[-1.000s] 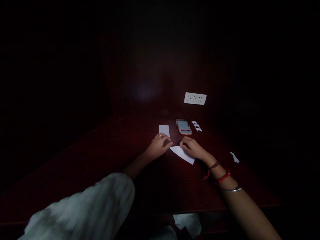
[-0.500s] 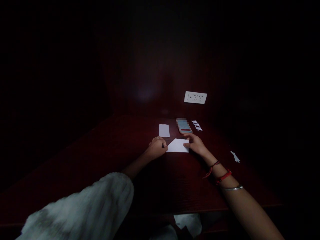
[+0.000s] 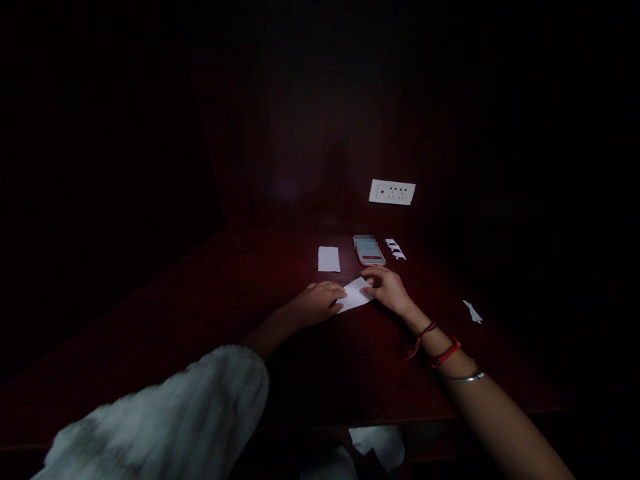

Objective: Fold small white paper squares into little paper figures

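A white paper (image 3: 356,295) is between the two hands, over the dark red surface (image 3: 200,303). The left hand (image 3: 320,303) is at its nine o'clock side, with the fingers laid over the edge and the thumb close to them; I cannot tell if they pinch it. The right hand (image 3: 389,291) is at three o'clock: the thumb touches the paper and the other fingers are bent, with a narrow gap to the thumb, so a firm grip cannot be told. From this paper, a second sheet (image 3: 329,259) lies at eleven o'clock, a phone (image 3: 371,255) near one o'clock, and small paper pieces (image 3: 395,249) just beside the phone. A thin scrap (image 3: 473,312) lies well apart, at three o'clock.
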Demonstrator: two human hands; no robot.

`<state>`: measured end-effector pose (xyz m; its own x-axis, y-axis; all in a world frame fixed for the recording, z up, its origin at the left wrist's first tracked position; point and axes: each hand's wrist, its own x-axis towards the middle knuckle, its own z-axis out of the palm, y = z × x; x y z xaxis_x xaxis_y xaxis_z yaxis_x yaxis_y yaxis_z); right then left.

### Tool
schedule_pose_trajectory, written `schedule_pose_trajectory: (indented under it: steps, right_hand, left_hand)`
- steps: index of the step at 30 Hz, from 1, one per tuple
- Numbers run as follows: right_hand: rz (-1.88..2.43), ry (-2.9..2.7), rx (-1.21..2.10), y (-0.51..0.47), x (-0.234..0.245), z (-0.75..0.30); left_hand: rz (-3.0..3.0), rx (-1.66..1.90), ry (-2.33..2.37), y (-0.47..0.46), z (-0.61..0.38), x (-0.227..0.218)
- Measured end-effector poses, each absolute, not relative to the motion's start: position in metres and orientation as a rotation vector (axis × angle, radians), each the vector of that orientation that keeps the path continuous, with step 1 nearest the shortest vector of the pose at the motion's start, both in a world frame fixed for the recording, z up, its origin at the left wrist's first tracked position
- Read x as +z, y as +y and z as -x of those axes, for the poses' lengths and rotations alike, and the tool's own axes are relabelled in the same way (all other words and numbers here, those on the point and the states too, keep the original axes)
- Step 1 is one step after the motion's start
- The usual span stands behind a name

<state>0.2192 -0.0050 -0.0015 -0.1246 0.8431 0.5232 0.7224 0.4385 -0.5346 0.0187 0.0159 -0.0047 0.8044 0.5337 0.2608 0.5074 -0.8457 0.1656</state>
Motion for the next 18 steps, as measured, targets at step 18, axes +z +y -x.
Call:
schedule_pose_trajectory:
  steps: [18]
  right_hand:
    - [1.021,-2.538,0.121,-0.024,0.014,-0.218]
  left_hand:
    - [-2.917,0.512,0.84,0.017,-0.017,-0.008]
